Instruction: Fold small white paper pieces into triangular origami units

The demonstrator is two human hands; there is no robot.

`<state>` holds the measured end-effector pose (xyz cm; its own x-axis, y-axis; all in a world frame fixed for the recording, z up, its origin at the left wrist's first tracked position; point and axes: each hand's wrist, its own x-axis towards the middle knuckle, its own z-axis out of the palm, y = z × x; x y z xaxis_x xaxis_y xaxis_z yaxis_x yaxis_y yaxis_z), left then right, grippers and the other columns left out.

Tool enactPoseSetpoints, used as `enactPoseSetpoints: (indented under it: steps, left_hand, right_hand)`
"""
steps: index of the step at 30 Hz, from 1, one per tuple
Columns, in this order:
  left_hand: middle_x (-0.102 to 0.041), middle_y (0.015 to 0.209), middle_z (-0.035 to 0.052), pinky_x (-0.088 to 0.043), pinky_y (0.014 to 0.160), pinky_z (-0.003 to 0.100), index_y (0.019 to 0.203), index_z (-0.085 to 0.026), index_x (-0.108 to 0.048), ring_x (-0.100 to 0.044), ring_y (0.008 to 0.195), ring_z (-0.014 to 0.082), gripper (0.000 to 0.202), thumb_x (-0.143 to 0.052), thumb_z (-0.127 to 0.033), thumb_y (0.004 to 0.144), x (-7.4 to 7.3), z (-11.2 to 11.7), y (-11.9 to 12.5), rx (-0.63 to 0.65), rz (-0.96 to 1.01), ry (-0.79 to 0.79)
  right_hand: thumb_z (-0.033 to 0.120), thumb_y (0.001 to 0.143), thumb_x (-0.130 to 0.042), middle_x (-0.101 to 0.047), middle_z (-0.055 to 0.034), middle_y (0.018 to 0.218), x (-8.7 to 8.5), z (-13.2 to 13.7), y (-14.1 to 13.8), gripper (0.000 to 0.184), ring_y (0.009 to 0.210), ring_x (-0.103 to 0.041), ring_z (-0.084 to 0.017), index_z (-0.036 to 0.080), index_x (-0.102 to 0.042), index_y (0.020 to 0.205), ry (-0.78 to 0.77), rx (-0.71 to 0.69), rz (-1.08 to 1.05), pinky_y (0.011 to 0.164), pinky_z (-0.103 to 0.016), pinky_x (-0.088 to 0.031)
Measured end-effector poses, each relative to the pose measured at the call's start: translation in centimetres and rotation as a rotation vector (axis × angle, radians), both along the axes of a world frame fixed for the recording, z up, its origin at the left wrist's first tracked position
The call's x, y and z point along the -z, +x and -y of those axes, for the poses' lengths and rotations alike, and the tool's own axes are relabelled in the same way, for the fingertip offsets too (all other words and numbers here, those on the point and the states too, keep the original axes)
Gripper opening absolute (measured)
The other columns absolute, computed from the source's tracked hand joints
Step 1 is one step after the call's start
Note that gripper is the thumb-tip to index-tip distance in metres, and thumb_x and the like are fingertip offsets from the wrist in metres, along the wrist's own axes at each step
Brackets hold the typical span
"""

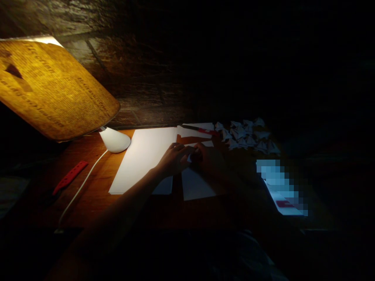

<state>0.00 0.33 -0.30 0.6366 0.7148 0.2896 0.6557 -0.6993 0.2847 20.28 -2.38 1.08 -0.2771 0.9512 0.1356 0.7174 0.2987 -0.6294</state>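
Observation:
In the dim lamplight my left hand point(174, 158) and my right hand point(209, 160) meet over a small piece of white paper point(190, 157) on a wooden table point(96, 187). The fingers of both hands are curled and pinch the piece between them. Below the hands lies a white sheet point(196, 185), and a larger stack of white sheets point(143, 156) lies to the left. A pile of several small folded white paper pieces point(247, 134) sits just beyond my right hand.
A lamp with a white base point(115, 139) and a printed yellow shade point(49, 88) stands at the left, its white cord point(82, 185) trailing forward. A red strip-like tool point(70, 177) lies left of the cord. A glowing screen point(281, 187) lies at the right. Red-and-white paper scraps point(196, 130) lie behind the hands.

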Motion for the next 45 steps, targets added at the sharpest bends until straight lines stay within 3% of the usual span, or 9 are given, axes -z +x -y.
enactPoseSetpoints:
  steps: [4, 7, 13, 19, 23, 26, 30, 36, 45]
  left_hand:
    - [-0.073, 0.106, 0.0044, -0.048, 0.102, 0.045, 0.129, -0.032, -0.067, -0.064, 0.103, 0.0256, 0.047, -0.065, -0.016, 0.084, -0.2, 0.1, 0.0, 0.036, -0.029, 0.034]
    - [-0.073, 0.100, 0.0020, -0.046, 0.104, 0.044, 0.128, -0.035, -0.068, -0.064, 0.101, 0.0233, 0.043, -0.063, -0.017, 0.090, -0.3, 0.2, 0.0, 0.062, -0.061, 0.059]
    - [-0.073, 0.103, 0.0042, -0.044, 0.106, 0.045, 0.110, -0.029, -0.075, -0.062, 0.107, 0.0252, 0.021, -0.065, -0.023, 0.093, -0.1, -0.1, -0.1, 0.113, -0.107, 0.082]
    - [-0.074, 0.100, 0.0022, -0.042, 0.108, 0.047, 0.107, -0.029, -0.074, -0.062, 0.104, 0.0246, 0.019, -0.061, -0.023, 0.094, -0.3, 0.0, 0.0, 0.111, -0.126, 0.065]
    - [-0.073, 0.099, 0.0020, -0.042, 0.109, 0.047, 0.106, -0.029, -0.073, -0.062, 0.104, 0.0242, 0.019, -0.061, -0.022, 0.093, -0.5, 0.0, 0.0, 0.112, -0.129, 0.073]
    - [-0.073, 0.097, 0.0020, -0.042, 0.108, 0.048, 0.103, -0.028, -0.074, -0.062, 0.102, 0.0246, 0.020, -0.062, -0.020, 0.090, -0.4, -0.1, 0.1, 0.116, -0.123, 0.085]
    - [-0.072, 0.097, 0.0037, -0.043, 0.107, 0.049, 0.098, -0.025, -0.074, -0.062, 0.102, 0.0261, 0.016, -0.063, -0.020, 0.088, -0.2, -0.2, 0.0, 0.118, -0.129, 0.086]
    - [-0.071, 0.102, 0.0037, -0.045, 0.104, 0.046, 0.097, -0.026, -0.073, -0.063, 0.105, 0.0254, 0.014, -0.065, -0.020, 0.087, -0.5, 0.0, 0.1, 0.148, -0.123, 0.098]
    - [-0.068, 0.113, 0.0081, -0.053, 0.086, 0.037, 0.093, -0.021, -0.074, -0.065, 0.097, 0.0219, 0.009, -0.066, -0.020, 0.088, -0.5, 0.3, 0.2, 0.201, -0.051, 0.185]
  right_hand:
    - [0.032, 0.091, -0.067, -0.075, -0.0049, 0.087, -0.2, 0.2, 0.6, 0.020, 0.075, -0.068, -0.020, 0.022, -0.063, 0.108, 0.000, -0.020, -0.052, 0.063, -0.028, -0.039]
    - [0.025, 0.088, -0.066, -0.075, -0.0044, 0.085, -0.2, 0.0, 1.3, 0.015, 0.074, -0.067, -0.018, 0.021, -0.064, 0.103, -0.030, -0.075, -0.141, 0.063, -0.027, -0.041]
    - [0.016, 0.088, -0.061, -0.074, -0.0042, 0.086, 0.6, -0.8, 1.9, 0.009, 0.076, -0.065, -0.017, 0.019, -0.067, 0.094, -0.028, -0.085, -0.174, 0.068, -0.027, -0.043]
    - [0.017, 0.090, -0.058, -0.074, -0.0056, 0.090, 1.8, -1.1, 1.5, 0.012, 0.079, -0.065, -0.018, 0.019, -0.066, 0.098, 0.047, -0.019, -0.223, 0.071, -0.028, -0.045]
    - [0.020, 0.084, -0.067, -0.072, -0.0014, 0.079, 1.6, -0.8, 1.3, 0.025, 0.070, -0.064, -0.017, 0.020, -0.064, 0.109, -0.028, -0.019, -0.259, 0.064, -0.026, -0.043]
    - [0.020, 0.080, -0.070, -0.074, -0.0018, 0.081, 1.4, -0.6, 1.1, 0.023, 0.073, -0.066, -0.017, 0.020, -0.065, 0.103, -0.078, -0.048, -0.295, 0.064, -0.026, -0.044]
    - [0.016, 0.078, -0.070, -0.076, -0.0043, 0.089, 1.4, -0.5, 1.1, 0.016, 0.082, -0.068, -0.019, 0.021, -0.067, 0.093, -0.042, -0.067, -0.250, 0.071, -0.028, -0.046]
    - [0.018, 0.077, -0.072, -0.073, -0.0044, 0.090, 1.4, -0.6, 1.4, 0.012, 0.080, -0.063, -0.018, 0.020, -0.067, 0.088, 0.032, -0.118, -0.212, 0.071, -0.028, -0.043]
    - [0.018, 0.079, -0.072, -0.070, -0.0028, 0.086, 1.7, -0.7, 1.5, 0.010, 0.077, -0.060, -0.017, 0.019, -0.065, 0.086, 0.010, -0.140, -0.237, 0.069, -0.028, -0.040]
